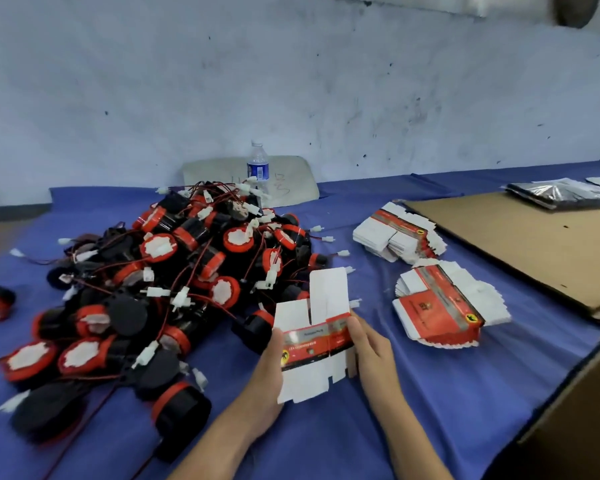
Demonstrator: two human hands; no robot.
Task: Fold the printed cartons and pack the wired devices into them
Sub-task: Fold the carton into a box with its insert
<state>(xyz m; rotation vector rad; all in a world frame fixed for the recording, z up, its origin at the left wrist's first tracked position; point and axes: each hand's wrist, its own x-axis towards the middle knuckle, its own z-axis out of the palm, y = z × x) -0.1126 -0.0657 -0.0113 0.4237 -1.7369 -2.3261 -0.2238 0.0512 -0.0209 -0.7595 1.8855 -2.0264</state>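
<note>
Your left grip [271, 362] and right grip [371, 344] both pinch one flat printed carton [312, 344] over the blue counter [430, 393]. The left thumb lies over its left edge, the right fingers close on its right edge, and white flaps stick out above and below. Just left of the carton, a heap of wired devices [174, 271] spreads across the counter. To its right lie a nearer stack of flat cartons [440, 306] and a farther stack [399, 237]. At the near right corner stands a brown box [582, 410], its inside hidden.
</note>
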